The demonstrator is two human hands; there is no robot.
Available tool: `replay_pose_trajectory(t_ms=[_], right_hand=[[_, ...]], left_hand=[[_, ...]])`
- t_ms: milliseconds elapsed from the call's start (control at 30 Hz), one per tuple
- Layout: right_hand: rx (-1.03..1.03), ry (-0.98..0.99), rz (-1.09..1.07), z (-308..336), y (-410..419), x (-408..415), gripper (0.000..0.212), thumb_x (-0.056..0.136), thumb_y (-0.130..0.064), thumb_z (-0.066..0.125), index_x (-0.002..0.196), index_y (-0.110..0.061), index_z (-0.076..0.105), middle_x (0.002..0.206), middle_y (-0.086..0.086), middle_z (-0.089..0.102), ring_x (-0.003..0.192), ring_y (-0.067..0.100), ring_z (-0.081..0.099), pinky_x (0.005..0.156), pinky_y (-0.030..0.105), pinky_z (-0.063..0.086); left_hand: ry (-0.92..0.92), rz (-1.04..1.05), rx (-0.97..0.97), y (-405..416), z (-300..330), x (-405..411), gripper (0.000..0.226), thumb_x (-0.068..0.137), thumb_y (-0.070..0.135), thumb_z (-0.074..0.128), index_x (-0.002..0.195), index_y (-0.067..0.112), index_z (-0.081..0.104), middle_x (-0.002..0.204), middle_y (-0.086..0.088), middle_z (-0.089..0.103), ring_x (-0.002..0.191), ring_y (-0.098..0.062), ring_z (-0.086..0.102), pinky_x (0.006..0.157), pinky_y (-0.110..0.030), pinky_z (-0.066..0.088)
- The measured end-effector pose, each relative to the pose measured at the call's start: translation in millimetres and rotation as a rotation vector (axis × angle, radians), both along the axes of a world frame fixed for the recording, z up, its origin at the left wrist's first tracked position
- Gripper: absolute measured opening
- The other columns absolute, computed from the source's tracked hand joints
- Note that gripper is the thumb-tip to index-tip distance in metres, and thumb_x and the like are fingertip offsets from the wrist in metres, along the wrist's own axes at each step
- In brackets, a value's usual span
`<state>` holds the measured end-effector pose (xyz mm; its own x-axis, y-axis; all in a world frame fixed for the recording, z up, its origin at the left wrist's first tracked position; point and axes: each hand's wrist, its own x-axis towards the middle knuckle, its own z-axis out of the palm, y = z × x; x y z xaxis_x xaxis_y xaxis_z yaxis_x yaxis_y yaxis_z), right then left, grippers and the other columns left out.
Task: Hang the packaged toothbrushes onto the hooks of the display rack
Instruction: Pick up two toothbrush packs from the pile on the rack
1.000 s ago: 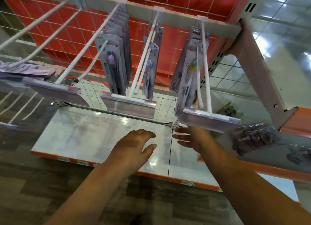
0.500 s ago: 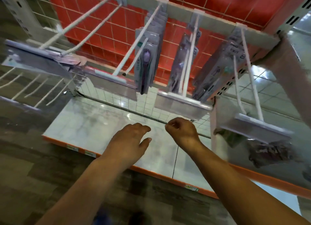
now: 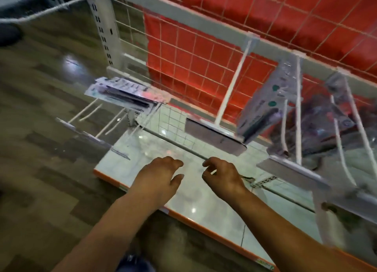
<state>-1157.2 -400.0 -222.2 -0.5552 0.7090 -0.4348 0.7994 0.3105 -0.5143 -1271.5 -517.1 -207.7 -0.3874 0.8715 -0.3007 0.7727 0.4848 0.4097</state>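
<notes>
- While the view was blurred, a loose stack of packaged toothbrushes [image 3: 124, 93] lay flat at far left, resting across the lower hooks [image 3: 98, 117] rather than hanging; probably a supply parked within reach.
- Left hand [image 3: 161, 178] hovered over the bottom shelf [image 3: 214, 210], fingers relaxed and spread, holding nothing.
- Right hand [image 3: 223, 177] sat just beside it, fingers loosely curled, thumb and forefinger near each other; nothing visible between them.
- Bare hook [image 3: 232, 84] stood out from the wire grid [image 3: 183, 53], nothing on it: judged a likely next target.
- Further right, hanging toothbrush packs [image 3: 265, 108] filled a hook by their top holes, faces outward behind the price strip [image 3: 216, 135].
- Far-right packs were too blurred to detail.
- Surface: pale, glossy shelf with an orange edge. Room: dark wood-look floor [image 3: 47, 169], red panel behind the grid.
</notes>
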Motion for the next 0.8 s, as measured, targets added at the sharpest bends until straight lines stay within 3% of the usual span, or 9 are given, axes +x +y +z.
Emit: replay_pose_trajectory(t_ms=[100, 267, 433, 633, 800], right_hand=[[-0.03, -0.015, 0.024, -4.6, -13.9, -47.4, 0.029, 0.09, -0.022, 0.059, 0.119, -0.024, 0.056, 0.119, -0.001, 0.059, 0.104, 0.016, 0.057, 0.09, 0.028, 0.05], [-0.029, 0.035, 0.101, -10.1, -35.8, -126.9, 0.029, 0.089, -0.02, 0.057, 0.119, -0.02, 0.057, 0.114, -0.001, 0.06, 0.1, 0.016, 0.056, 0.083, 0.027, 0.049], [-0.016, 0.087, 0.117, -16.6, -57.4, -205.6, 0.03, 0.089, -0.017, 0.057, 0.119, -0.017, 0.058, 0.119, 0.002, 0.061, 0.103, 0.018, 0.058, 0.088, 0.03, 0.05], [0.229, 0.211, 0.158, -29.7, -58.6, -280.9, 0.034, 0.089, -0.016, 0.056, 0.123, -0.02, 0.057, 0.126, -0.001, 0.055, 0.111, 0.017, 0.053, 0.091, 0.03, 0.047], [0.327, 0.219, 0.103, -41.8, -24.8, -329.1, 0.043, 0.084, -0.014, 0.063, 0.126, -0.015, 0.052, 0.128, 0.004, 0.05, 0.115, 0.021, 0.046, 0.093, 0.032, 0.041]], left_hand=[[-0.028, 0.062, -0.014, -19.0, 1.6, -40.9, 0.043, 0.098, 0.039, 0.038, 0.14, 0.031, 0.035, 0.145, 0.008, 0.038, 0.13, -0.012, 0.037, 0.105, -0.026, 0.032], [-0.011, 0.12, 0.0, -52.7, -5.6, -108.7, 0.042, 0.097, 0.036, 0.041, 0.139, 0.029, 0.038, 0.14, 0.008, 0.044, 0.127, -0.011, 0.041, 0.105, -0.026, 0.034], [0.018, 0.166, -0.024, -74.4, -13.3, -165.6, 0.042, 0.096, 0.037, 0.044, 0.137, 0.029, 0.042, 0.135, 0.006, 0.049, 0.125, -0.012, 0.043, 0.103, -0.028, 0.038], [0.063, 0.25, -0.063, -61.8, -32.3, -224.1, 0.038, 0.096, 0.035, 0.044, 0.133, 0.025, 0.047, 0.132, 0.002, 0.052, 0.12, -0.018, 0.048, 0.099, -0.035, 0.044], [-0.005, 0.25, -0.035, -45.3, -48.3, -250.7, 0.035, 0.097, 0.035, 0.042, 0.129, 0.023, 0.049, 0.124, 0.0, 0.055, 0.113, -0.017, 0.05, 0.092, -0.033, 0.045]])
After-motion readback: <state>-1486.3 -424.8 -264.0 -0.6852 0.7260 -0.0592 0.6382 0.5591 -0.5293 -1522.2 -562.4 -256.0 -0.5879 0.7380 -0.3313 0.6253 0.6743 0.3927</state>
